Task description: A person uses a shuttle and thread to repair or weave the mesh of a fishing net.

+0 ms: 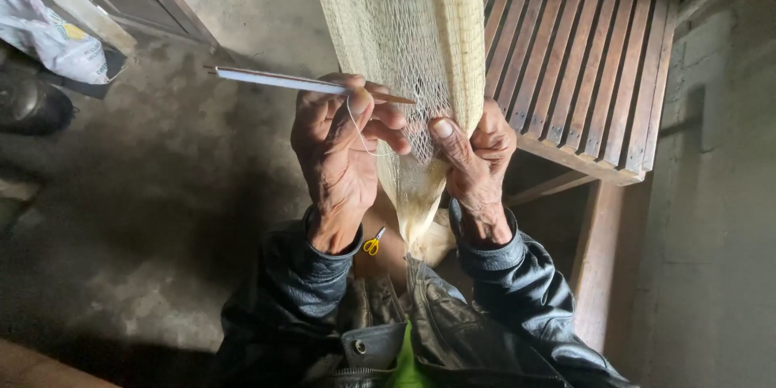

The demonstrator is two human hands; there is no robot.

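Left hand (338,163) closed round a long thin netting needle (303,83), grip tight w/ thumb on top, shaft lying nearly level, pale end pointing left, brown tip reaching right to the net (404,24). Thin pale thread (356,125) looping down from that thumb & across the fingers. Right hand (478,163) pinching the mesh just beside the needle tip, thumb pressed flat on the front, fingers curled behind; grip narrow, holding netting only. Net pale yellowish, hanging from top of frame, gathered into a bunch between both hands, tail running down to the lap. Wooden slatted bench (582,56) right behind the net, upper right, its leg standing beside a grey wall. Small yellow-handled scissors (373,242) below the left wrist, near the knee, apart from both hands. Dark leather jacket sleeves (517,283) on both arms. Concrete floor (178,186) to the left; white plastic bag (48,36) far upper left, well apart.
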